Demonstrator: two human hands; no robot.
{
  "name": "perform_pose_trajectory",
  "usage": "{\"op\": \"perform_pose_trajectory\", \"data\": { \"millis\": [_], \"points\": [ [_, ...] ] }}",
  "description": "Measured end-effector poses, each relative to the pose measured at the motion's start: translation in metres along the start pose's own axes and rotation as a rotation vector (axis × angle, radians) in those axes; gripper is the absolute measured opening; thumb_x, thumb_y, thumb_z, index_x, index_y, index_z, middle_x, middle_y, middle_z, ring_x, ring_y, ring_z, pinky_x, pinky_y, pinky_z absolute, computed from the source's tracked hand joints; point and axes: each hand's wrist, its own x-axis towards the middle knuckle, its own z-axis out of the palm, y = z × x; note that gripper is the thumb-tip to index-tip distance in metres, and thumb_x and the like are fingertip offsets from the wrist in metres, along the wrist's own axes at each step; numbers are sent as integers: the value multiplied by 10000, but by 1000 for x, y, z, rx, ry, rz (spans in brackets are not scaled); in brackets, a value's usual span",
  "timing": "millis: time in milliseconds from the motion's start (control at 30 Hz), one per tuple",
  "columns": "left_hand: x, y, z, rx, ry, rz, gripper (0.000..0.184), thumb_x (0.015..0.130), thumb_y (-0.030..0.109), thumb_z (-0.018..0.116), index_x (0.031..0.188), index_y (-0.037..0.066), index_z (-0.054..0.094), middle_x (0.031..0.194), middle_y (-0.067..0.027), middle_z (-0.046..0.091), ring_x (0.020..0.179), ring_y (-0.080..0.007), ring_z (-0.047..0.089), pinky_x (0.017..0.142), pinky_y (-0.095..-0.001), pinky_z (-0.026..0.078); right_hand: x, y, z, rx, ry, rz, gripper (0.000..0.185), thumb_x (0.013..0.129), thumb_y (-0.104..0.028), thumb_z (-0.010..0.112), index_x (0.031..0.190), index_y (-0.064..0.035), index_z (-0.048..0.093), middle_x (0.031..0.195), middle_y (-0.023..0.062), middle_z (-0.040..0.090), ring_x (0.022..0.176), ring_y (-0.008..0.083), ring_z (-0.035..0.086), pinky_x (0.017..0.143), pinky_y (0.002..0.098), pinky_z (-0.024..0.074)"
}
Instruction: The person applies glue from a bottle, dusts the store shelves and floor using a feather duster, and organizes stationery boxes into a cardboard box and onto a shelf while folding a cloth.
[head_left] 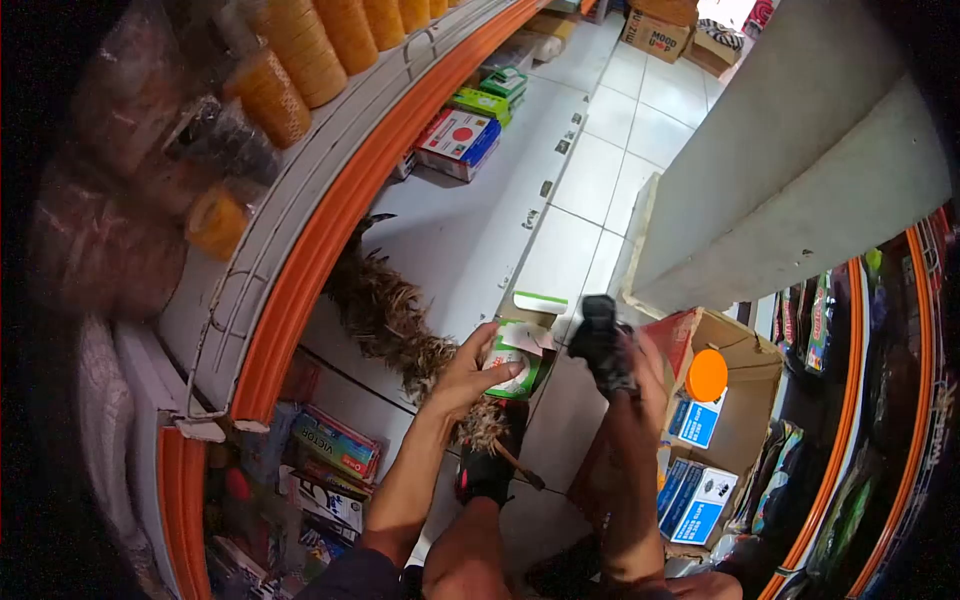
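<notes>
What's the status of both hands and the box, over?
Left hand gripping green-and-white box. Right hand holding black tool. Feather duster beneath left wrist.

The box [512, 362] is green and white – the shelf edge [330, 205] orange, the round lid [706, 376] bright orange.

I am wearing the single camera on my head, and it is looking forward and steeply down past my own arms. My forearms are rising from the bottom edge, bringing my left hand [465, 378] and right hand [648, 375] close below the lens, near the middle of the view. The wide, dark-cornered view is bending the orange-edged shelf [330, 190] along my left and taking in the open carton [752, 388] from above on my right. Beyond my hands, it is reaching along the tiled floor [590, 183] to farther boxes [657, 36] at the top.
</notes>
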Motion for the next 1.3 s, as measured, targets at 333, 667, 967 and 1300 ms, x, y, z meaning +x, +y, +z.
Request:
{"op": "perform_pose_trajectory", "data": {
  "millis": [333, 667, 967, 1300],
  "points": [
    [0, -9, -12, 261, 79, 46, 572, 745, 46, 699, 1246, -2, 427, 1102, -92, 557, 991, -144, 540, 827, -261, 455, 27, 4, -2, -796, -151, -255, 502, 684, 36, 537, 1153, -136, 589, 1168, 164, 520, 1032, 338, 522, 870, 381, 456],
    [-13, 4, -8, 266, 7, 14, 488, 769, 56, 682, 1198, -13, 459, 1036, -82, 569, 935, -129, 538, 769, -242, 454, 70, 44, 6, -932, -380, -112, 552, 665, 92, 553, 1154, -163, 587, 1117, 135, 548, 1027, 327, 519, 865, 368, 444],
    [3, -5, -8, 358, 124, 74, 497, 755, 80, 705, 1188, 5, 473, 1004, -72, 588, 902, -148, 560, 761, -262, 465, 55, -23, 39, -313, -421, -642, 542, 663, 151, 503, 1129, -109, 596, 1126, 176, 537, 976, 325, 559, 839, 358, 462],
    [7, -13, -4, 151, 137, 9, 376, 832, 140, 644, 1148, 32, 472, 998, -59, 571, 888, -127, 551, 748, -255, 460, 47, 81, -15, -331, -54, -94, 427, 722, 70, 494, 1126, -53, 555, 1061, 163, 566, 970, 284, 557, 822, 357, 455]
  ]
}}
